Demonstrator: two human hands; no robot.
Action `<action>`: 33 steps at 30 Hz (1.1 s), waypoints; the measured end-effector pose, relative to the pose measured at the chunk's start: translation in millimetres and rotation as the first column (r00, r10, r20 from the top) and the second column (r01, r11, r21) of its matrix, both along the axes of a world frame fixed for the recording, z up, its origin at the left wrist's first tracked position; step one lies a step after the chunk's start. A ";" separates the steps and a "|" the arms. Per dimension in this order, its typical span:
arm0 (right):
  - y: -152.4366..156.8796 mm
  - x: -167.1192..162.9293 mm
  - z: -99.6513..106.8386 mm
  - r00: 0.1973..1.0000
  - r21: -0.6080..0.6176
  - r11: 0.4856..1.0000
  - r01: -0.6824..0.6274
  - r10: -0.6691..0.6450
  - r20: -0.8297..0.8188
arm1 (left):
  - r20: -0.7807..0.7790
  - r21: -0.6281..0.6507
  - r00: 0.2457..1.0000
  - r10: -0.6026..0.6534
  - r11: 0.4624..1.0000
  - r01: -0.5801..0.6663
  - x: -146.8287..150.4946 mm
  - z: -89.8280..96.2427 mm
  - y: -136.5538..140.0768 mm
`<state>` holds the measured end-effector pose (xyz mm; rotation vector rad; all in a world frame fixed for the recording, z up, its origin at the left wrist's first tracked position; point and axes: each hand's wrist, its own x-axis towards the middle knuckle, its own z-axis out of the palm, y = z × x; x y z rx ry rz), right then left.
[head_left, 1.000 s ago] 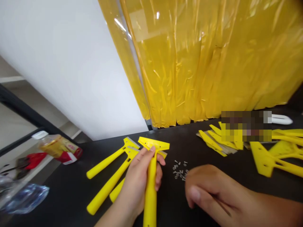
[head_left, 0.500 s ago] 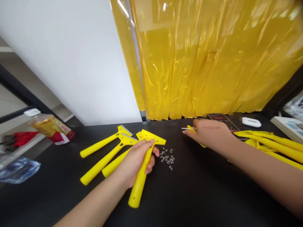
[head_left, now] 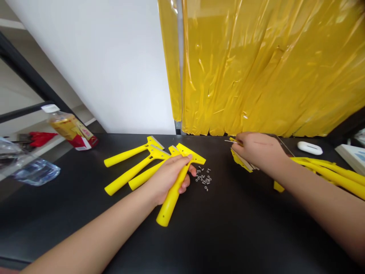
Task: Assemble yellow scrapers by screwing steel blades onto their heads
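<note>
My left hand (head_left: 171,177) is closed around the handle of a yellow scraper (head_left: 170,205), its wide head pointing away from me and no blade visible on it. Beside it on the left lie several more yellow scrapers (head_left: 129,175), two with metal blades showing. Just right of the held head is a scatter of small screws and nuts (head_left: 203,179). Farther right, my right hand (head_left: 255,148) is closed on a thin screwdriver (head_left: 230,141), whose metal shaft points left. Yellow scraper head plates (head_left: 241,161) lie under that hand, which partly hides them.
On the right is a pile of yellow scraper handles (head_left: 333,173), with a white earbud case (head_left: 310,148) behind. A drink bottle (head_left: 72,129) and a clear plastic container (head_left: 37,169) are at the left. Yellow plastic sheeting (head_left: 256,76) hangs along the back edge.
The view has shifted, so the table sits higher in the picture. My right hand is now over the yellow plates, and more of them shows. My left hand keeps its hold on the scraper.
</note>
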<state>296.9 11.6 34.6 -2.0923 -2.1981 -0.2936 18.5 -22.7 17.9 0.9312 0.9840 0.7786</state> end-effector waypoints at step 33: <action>-53.2 -22.3 26.7 0.504 -0.350 0.435 -0.830 0.312 -0.806 | -0.091 0.047 0.994 -0.063 0.997 0.068 -1.5 -1.4 1.8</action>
